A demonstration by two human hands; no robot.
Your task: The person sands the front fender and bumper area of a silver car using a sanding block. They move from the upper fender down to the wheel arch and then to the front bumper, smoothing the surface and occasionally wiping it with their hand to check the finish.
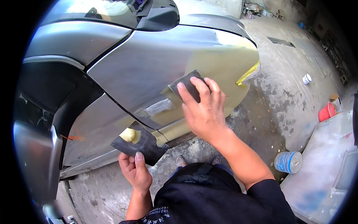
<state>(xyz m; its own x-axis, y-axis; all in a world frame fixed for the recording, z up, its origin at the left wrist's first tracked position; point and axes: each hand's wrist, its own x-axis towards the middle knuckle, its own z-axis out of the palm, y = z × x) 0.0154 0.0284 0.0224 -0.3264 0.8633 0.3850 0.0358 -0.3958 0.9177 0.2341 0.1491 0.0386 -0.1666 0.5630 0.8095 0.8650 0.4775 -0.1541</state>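
Observation:
My left hand (137, 171) pinches the near edge of a dark flat plate (143, 145), thumb on top. A lump of pale yellow putty (129, 135) sits on that plate, with a smear beside it. My right hand (205, 108) holds a dark rectangular spreader (186, 86) with its fingers spread over it. The spreader lies at the silver car panel (149, 56), on or just above a yellowish filled area; exact contact cannot be told. A whitish patch (159, 107) shows on the panel left of the right hand.
Yellow masking tape (248, 74) runs along the panel's far right end. On the concrete floor stand a white-and-blue bucket (288, 162), a red bucket (327, 111) and a small white pot (306, 78). A pale, paint-stained panel (324, 164) fills the lower right.

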